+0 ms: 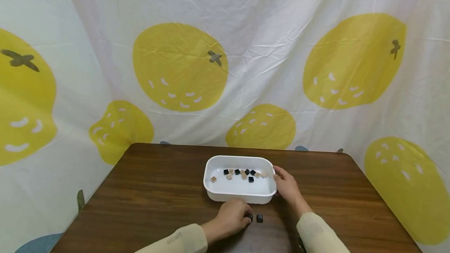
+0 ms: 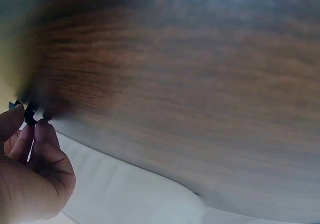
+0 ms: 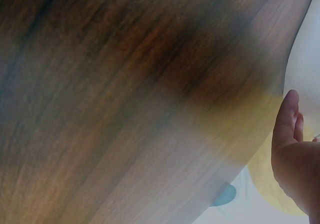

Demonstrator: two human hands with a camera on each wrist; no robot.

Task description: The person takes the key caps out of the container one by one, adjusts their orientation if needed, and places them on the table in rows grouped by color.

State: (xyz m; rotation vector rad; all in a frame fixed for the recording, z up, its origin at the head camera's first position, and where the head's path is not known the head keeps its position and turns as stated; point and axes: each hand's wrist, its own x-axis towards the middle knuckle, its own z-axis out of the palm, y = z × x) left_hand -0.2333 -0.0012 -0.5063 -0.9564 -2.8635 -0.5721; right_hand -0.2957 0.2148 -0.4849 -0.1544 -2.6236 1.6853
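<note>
Evidently, your left hand (image 1: 230,217) pinches a black block (image 1: 250,216) at its fingertips, just in front of the white tub (image 1: 217,196), beside a second block (image 1: 259,218); your right hand (image 1: 288,186) grips the tub's right end, likely steadying it.

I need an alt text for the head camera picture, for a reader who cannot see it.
A person's left hand pinches a small black piece at a brown table, with another black piece to its right. The right hand touches the right end of a white tray holding scattered black and beige pieces; behind hangs a white cloth printed with yellow fruits.
</note>
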